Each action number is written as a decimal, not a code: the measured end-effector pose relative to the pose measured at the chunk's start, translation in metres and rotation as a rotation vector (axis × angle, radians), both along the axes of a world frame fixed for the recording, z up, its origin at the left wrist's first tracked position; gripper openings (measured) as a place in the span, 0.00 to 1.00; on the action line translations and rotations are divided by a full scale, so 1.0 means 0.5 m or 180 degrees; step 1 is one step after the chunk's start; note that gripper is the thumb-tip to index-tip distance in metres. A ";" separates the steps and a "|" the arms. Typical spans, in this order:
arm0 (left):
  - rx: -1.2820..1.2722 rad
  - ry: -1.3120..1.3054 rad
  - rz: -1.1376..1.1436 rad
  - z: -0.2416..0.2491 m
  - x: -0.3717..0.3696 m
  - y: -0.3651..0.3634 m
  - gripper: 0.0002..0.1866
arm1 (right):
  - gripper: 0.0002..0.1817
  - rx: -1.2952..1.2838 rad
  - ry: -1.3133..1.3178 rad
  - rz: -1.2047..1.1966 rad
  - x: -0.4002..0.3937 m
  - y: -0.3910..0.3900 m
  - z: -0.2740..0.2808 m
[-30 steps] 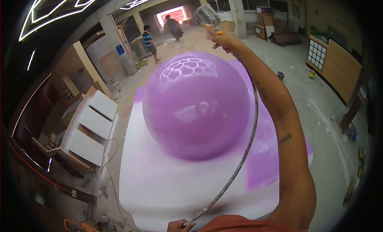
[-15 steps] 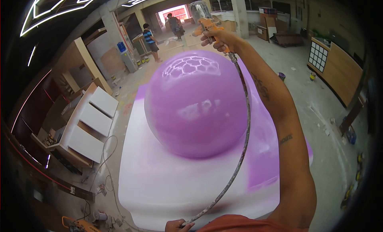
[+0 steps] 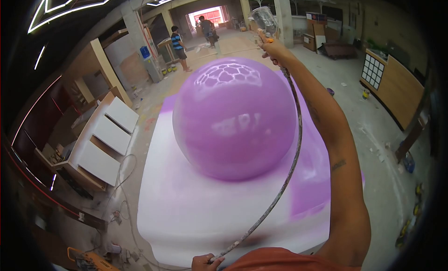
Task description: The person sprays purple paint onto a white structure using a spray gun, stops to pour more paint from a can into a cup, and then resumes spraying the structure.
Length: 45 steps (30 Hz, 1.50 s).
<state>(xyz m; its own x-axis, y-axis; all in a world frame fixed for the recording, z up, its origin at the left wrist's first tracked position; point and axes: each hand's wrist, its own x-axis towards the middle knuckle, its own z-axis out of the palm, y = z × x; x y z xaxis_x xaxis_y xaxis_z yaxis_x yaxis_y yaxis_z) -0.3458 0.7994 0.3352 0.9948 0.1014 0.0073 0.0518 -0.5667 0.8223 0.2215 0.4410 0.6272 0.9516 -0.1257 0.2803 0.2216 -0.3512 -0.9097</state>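
My right hand (image 3: pixel 274 49) grips an orange spray gun (image 3: pixel 265 37), held out at arm's length beyond the upper right of a big glossy purple ball (image 3: pixel 235 131). A clear cup (image 3: pixel 264 20) sits on top of the gun; much of the gun's body is hidden behind my hand. From its handle a paint-spattered hose (image 3: pixel 290 173) curves down in front of the ball to my left hand (image 3: pixel 205 262), closed round it at the bottom edge. Under the ball lies a white base (image 3: pixel 210 210), its right side coated purple (image 3: pixel 310 187).
White panels (image 3: pixel 112 136) lean on a wooden frame at left. Two people (image 3: pixel 178 48) (image 3: pixel 208 31) stand at the back. A cable (image 3: pixel 123 177) runs along the floor. At right stands a wooden counter (image 3: pixel 394 86); an orange tool (image 3: pixel 93 259) lies lower left.
My right hand and the spray gun have moved right and slightly down, turning so the hand now covers more of the gun. The hose has shifted right with them. My left hand stays put.
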 end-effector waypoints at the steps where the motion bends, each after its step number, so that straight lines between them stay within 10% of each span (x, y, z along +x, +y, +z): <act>1: 0.0087 0.0025 0.0010 -0.005 -0.010 0.005 0.23 | 0.15 0.0088 0.0011 0.0026 -0.028 -0.007 -0.006; 24: 0.0483 0.0228 -0.0248 -0.099 -0.226 0.272 0.27 | 0.11 0.1631 0.0724 0.1435 -0.402 0.243 -0.110; 36: 0.0185 0.0165 -0.0466 -0.136 -0.218 0.286 0.25 | 0.15 -0.0264 0.0561 -0.0951 -0.487 0.094 -0.202; 45: 0.0251 0.0391 -0.0139 -0.111 -0.236 0.309 0.23 | 0.10 0.1205 0.0766 0.0561 -0.593 0.244 -0.236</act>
<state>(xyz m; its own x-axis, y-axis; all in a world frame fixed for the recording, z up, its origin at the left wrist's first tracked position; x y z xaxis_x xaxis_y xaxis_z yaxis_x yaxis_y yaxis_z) -0.4640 0.9540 0.2796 0.9922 0.0620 -0.1086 0.1232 -0.6333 0.7640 -0.0748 0.5628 0.5093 0.9999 -0.0073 0.0151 0.0154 0.0385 -0.9991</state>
